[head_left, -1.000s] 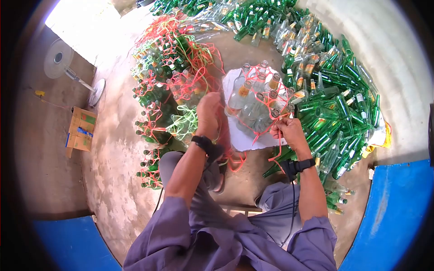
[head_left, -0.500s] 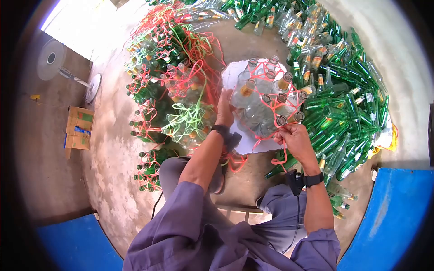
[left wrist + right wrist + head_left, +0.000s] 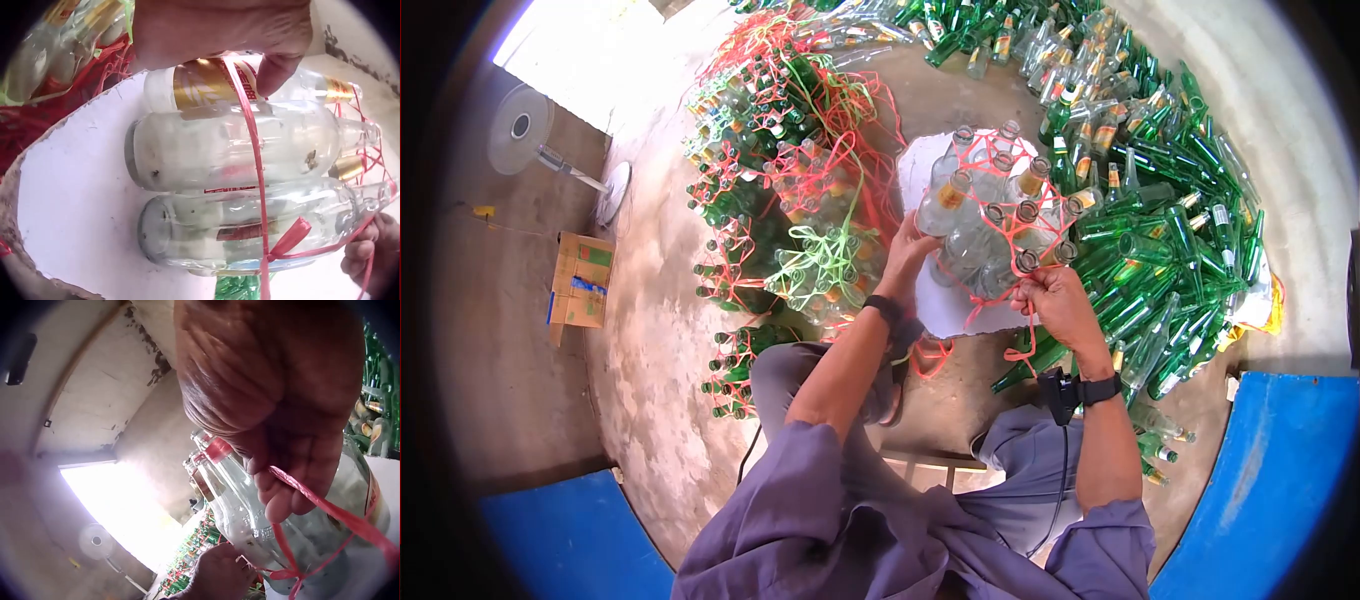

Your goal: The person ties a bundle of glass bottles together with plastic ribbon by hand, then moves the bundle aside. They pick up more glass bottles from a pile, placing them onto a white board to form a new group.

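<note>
A bundle of clear glass bottles [image 3: 975, 245], laced with red plastic strap, stands on a white board [image 3: 950, 318]. The left hand [image 3: 908, 262] lies against the bundle's left side; in the left wrist view its thumb and palm [image 3: 225, 31] rest over a gold-labelled bottle [image 3: 209, 84]. At the bundle's near right corner the right hand [image 3: 1055, 308] pinches the red strap, whose loose end hangs below. The right wrist view shows its curled fingers [image 3: 284, 494] round the strap [image 3: 331, 509] beside the bottles. A knot [image 3: 269, 257] joins strap strands low on the bundle.
Strapped bundles of green and clear bottles [image 3: 810, 270] stand at the left, with tangled red and green strap [image 3: 855, 110]. Loose green bottles [image 3: 1160, 260] are heaped at the right. A fan [image 3: 522, 127] and a cardboard box [image 3: 582, 283] are at the far left.
The left hand has moved right, from over the strapped bundles to the clear bottles' side. The right hand keeps its pinch on the strap, slightly lower and further right in view.
</note>
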Tool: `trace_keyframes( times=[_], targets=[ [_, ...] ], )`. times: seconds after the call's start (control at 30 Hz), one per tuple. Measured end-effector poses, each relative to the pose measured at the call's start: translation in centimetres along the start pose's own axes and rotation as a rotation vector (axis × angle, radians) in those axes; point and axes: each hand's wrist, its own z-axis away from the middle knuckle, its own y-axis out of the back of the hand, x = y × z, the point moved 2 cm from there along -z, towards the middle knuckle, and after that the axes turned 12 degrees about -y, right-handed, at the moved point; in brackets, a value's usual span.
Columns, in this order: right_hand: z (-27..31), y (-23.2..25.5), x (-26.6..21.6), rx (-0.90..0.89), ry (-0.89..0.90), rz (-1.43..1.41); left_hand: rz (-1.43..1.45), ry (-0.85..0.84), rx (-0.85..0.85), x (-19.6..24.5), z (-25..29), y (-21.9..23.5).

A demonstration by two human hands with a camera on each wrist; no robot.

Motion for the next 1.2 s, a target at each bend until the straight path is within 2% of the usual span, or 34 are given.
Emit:
trace_keyframes(
  times=[0.07,0.17,0.23,0.37,0.43,0.67,0.73,0.77,0.83,0.93,1.07,1.13,1.2],
  targets=[
    [-0.2,0.0,0.1,0.010,0.010,0.018,-0.010,0.008,0.004,-0.5,-0.7,0.3],
    [0.1,0.0,-0.1,0.019,-0.006,0.051,-0.178,0.065,0.009,-1.7,-1.3,1.3],
    [0.0,0.1,-0.1,0.017,-0.022,0.069,-0.403,0.100,0.018,-2.3,-1.8,1.8],
    [-0.2,0.0,0.1,0.014,-0.006,0.079,-0.324,0.110,0.023,-2.0,-1.7,1.9],
    [-0.3,0.1,0.1,0.015,-0.005,0.077,-0.285,0.146,0.082,-1.4,-1.5,1.4],
    [-0.3,0.0,0.2,0.017,-0.039,0.069,-0.236,0.190,0.080,-0.4,-1.2,1.1],
    [-0.3,0.0,0.1,0.030,-0.046,0.083,-0.059,0.184,0.126,-1.1,-1.3,1.4],
    [-0.3,0.1,-0.2,0.024,-0.035,0.092,-0.059,0.194,0.126,-1.6,-1.3,1.6],
    [0.1,-0.1,-0.5,0.019,-0.043,0.094,0.023,0.085,0.124,-1.8,-1.2,1.7],
    [0.1,-0.5,0.0,-0.022,-0.084,0.033,-0.107,0.166,0.074,-2.0,-2.1,2.3],
    [0.3,-1.0,0.3,-0.015,-0.026,0.128,-0.070,0.144,0.063,-1.6,-2.8,1.6],
    [0.3,-0.9,0.3,-0.025,-0.008,0.201,-0.023,0.072,0.059,-1.8,-2.4,1.0],
    [0.2,-0.8,0.4,-0.025,-0.005,0.194,-0.033,0.108,0.031,-1.5,-2.1,0.9]
  ],
)
